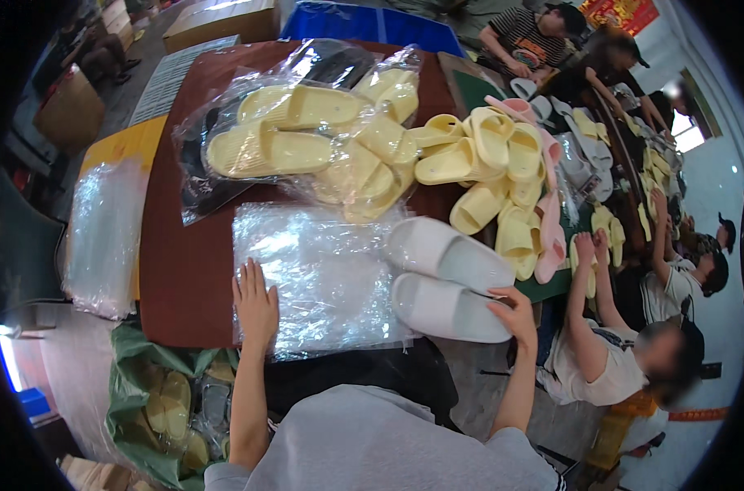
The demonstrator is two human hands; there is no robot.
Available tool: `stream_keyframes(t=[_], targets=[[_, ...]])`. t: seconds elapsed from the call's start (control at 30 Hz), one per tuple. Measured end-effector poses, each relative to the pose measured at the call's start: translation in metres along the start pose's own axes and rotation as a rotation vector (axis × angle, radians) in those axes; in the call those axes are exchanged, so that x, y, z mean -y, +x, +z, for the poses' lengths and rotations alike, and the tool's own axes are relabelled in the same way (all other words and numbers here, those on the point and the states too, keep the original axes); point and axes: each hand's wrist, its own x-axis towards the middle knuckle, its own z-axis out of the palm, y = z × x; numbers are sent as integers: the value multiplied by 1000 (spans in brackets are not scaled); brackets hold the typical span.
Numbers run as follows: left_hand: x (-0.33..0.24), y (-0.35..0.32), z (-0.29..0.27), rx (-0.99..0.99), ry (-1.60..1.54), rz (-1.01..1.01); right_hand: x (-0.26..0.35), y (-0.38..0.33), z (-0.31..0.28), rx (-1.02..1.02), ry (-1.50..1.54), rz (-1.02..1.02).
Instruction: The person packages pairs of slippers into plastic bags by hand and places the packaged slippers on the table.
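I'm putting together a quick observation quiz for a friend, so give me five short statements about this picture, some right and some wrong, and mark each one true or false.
1. The left hand lies flat on the clear plastic bags. True.
2. The right hand lies flat on the clear plastic bags too. False: the right hand is at the heel end of the white slippers.
3. The green sack is on the person's right. False: it is at the lower left, beside the table.
4. Pink slippers lie beside loose yellow slippers. True.
5. The table is blue. False: its top is brown.
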Motion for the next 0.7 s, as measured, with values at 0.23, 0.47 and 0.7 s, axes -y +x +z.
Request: stream_keyframes(t=[0.23,0.47,0.7], targets=[[-7,5,-5,-46,0,-21,-32,13,-72,-735,259,-71],[-7,-2,-8,-59,-78,-64,22,165,-96,-784,341,-165],[-20,-2,-32,-85,-103,18,35,211,42,-767,-119,-469]])
